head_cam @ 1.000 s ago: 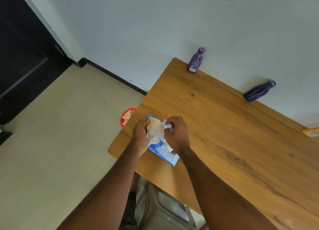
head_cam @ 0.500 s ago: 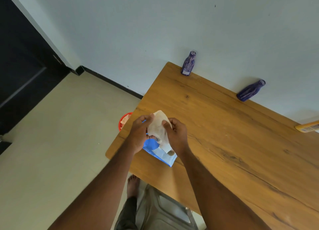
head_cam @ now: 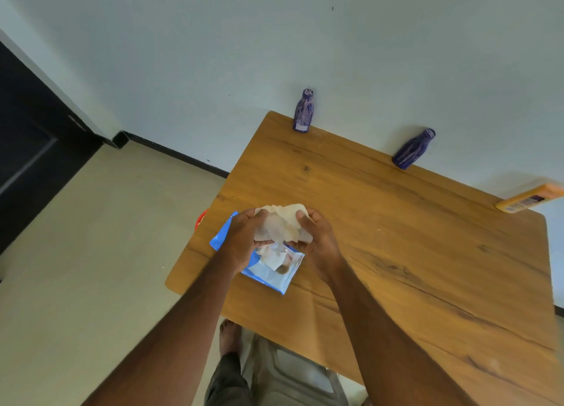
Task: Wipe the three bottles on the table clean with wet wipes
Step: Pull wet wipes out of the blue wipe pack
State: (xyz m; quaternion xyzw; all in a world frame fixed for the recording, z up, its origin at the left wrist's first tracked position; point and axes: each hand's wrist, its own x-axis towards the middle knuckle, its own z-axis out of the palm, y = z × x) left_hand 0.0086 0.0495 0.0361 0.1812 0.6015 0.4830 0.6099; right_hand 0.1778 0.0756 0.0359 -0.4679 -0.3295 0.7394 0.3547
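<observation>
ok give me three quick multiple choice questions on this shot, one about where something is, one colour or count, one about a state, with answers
1. Where does the wipes pack lie?
A. near the table's left front corner
B. against the wall
C. on the floor

2. How many purple bottles stand on the table?
A. one
B. two
C. four

3. What is the state of the wet wipe?
A. folded flat on the table
B. held by both hands
C. wrapped round a bottle

Answers:
1 A, the pack sits under the hands by that corner.
2 B, one and another stand by the wall.
3 B, the left hand and right hand grip it.
</observation>
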